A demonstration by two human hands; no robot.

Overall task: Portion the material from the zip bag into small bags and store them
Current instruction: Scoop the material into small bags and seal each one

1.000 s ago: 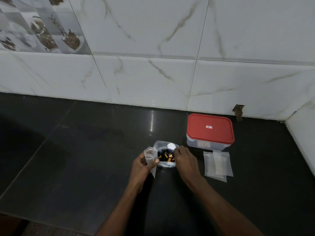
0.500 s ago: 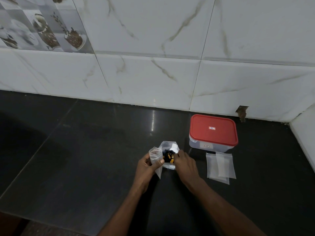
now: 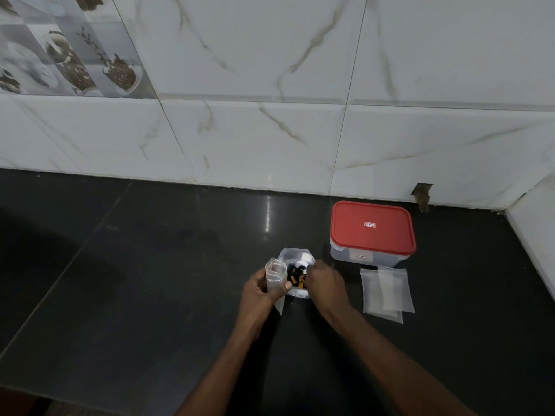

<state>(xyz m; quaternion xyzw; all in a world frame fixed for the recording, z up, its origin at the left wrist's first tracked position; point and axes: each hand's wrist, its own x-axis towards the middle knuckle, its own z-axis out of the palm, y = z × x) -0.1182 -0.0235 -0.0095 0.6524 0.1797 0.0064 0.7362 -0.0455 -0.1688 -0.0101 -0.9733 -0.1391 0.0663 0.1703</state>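
**Zip bag open on counter: portioning step in hand**

The zip bag (image 3: 292,256) sits on the dark counter (image 3: 150,265) right in front of you. Its mouth is up and spread, with dark and orange pieces (image 3: 295,278) inside. Your left hand (image 3: 259,293) grips one small bag (image 3: 274,274) with the thumb across its front. That bag is upright with its mouth open, right against the zip bag's left side, and it looks empty as far as I can see. Your right hand (image 3: 326,280) is at the zip bag's mouth with fingers down among the pieces. It's blurred, so I can't tell if it's pinching any.

My read of the step: you're picking a portion out of the zip bag for the held small bag, early in the task. The next move calls for a short carry left to the small bag's mouth. Keep that mouth wide, release inside, then seal. The pieces are small and easy to spill.

Spare small bags (image 3: 386,291) lie flat in a stack to your right, just in front of the container (image 3: 368,257). Its red lid (image 3: 372,228) is on. It's likely the storage spot and needs opening later.

Writing: there's a small sticker (image 3: 369,224) at the lid's centre and another label on the container's front wall. Both are too small to read, and no brand is legible.
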